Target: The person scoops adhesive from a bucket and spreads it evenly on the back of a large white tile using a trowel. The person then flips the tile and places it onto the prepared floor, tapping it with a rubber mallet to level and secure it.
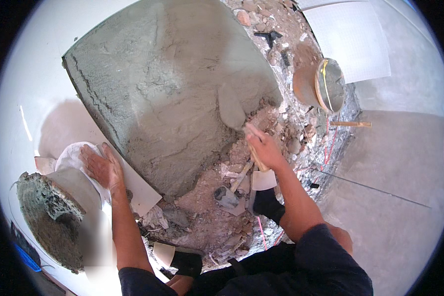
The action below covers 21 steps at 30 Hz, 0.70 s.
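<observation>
My right hand (264,148) grips the wooden handle of a trowel (232,106), whose grey blade lies flat on a wide bed of wet grey mortar (167,93) at its lower right edge. My left hand (102,168) rests flat, fingers spread, on a crumpled white cloth or bag (71,155) lying on white floor tile (44,89) beside the mortar bed. A second trowel or small hammer (227,195) with a wooden handle lies on the rubble between my arms.
A pan of grey mortar (47,217) sits at the lower left. A rust-coloured bucket (318,86) stands at the upper right near a large white tile (350,37). Broken brick and rubble (207,217) cover the ground by my knees. Grey screed floor (394,187) lies to the right.
</observation>
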{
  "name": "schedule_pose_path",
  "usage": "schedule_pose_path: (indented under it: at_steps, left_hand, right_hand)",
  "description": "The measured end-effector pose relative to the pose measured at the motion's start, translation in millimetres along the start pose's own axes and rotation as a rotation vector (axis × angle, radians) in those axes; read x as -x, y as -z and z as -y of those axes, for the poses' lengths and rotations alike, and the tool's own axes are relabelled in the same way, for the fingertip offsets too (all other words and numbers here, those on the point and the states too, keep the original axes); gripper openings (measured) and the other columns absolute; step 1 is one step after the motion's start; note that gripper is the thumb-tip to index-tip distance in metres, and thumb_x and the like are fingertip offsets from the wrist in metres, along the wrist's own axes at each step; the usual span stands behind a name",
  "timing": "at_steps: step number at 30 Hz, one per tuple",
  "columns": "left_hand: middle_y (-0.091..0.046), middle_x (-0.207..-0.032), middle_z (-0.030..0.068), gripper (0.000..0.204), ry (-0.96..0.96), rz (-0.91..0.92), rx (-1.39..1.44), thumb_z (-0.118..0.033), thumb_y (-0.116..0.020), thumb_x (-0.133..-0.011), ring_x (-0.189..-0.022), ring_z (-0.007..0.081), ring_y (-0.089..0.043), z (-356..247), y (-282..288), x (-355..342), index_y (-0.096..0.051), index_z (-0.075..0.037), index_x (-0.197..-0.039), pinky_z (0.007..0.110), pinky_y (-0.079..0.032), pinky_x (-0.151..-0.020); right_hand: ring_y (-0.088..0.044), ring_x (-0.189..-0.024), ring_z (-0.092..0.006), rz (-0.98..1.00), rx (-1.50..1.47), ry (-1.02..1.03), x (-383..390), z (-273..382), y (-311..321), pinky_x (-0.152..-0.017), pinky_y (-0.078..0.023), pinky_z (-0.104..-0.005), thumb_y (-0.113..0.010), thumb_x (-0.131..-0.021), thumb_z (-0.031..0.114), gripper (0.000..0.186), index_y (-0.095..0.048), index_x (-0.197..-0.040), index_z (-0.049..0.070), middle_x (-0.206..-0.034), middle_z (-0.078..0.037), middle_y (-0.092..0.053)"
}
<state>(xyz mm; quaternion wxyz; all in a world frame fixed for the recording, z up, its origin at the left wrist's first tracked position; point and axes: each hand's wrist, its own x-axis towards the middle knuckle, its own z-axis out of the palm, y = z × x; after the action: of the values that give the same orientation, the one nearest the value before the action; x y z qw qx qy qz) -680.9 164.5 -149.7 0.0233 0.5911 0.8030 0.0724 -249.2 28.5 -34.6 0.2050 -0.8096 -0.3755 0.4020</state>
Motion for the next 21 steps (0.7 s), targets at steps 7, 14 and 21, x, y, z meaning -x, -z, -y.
schedule_pose_path:
  at_steps: [7,14,21]
  left_hand:
    - [-0.027,-0.153,0.0196,0.068,-0.016,-0.079,0.020,-0.044,-0.041,-0.099,-0.144,0.0351,-0.020,7,-10,0,-0.025,0.000,-0.148,0.052,-0.017,-0.115]
    - [-0.028,-0.153,0.0205,0.066,-0.017,-0.093,0.114,-0.042,-0.043,-0.098,-0.145,0.0353,-0.019,2,-2,3,-0.027,0.001,-0.146,0.053,-0.014,-0.116]
    - [-0.025,-0.155,0.0159,0.065,0.012,-0.033,0.107,-0.037,-0.048,-0.096,-0.146,0.0320,-0.016,-3,5,4,-0.027,-0.001,-0.146,0.052,-0.013,-0.116]
  right_hand:
    - [-0.057,-0.054,-0.0137,-0.193,-0.318,-0.177,-1,55,-30,-0.047,-0.049,-0.0287,-0.051,-0.098,0.031,0.044,-0.049,-0.140,0.016,-0.078,-0.008,-0.061]
    - [-0.065,-0.068,-0.0242,0.359,0.181,0.326,6,82,-92,-0.063,-0.054,-0.0372,-0.056,-0.095,0.039,0.048,-0.052,-0.135,0.013,-0.087,-0.012,-0.065]
    - [-0.063,-0.099,-0.0301,0.450,1.373,0.755,-62,141,-23,-0.082,-0.052,-0.0424,-0.052,-0.092,0.050,0.048,-0.056,-0.129,0.019,-0.108,-0.012,-0.063]
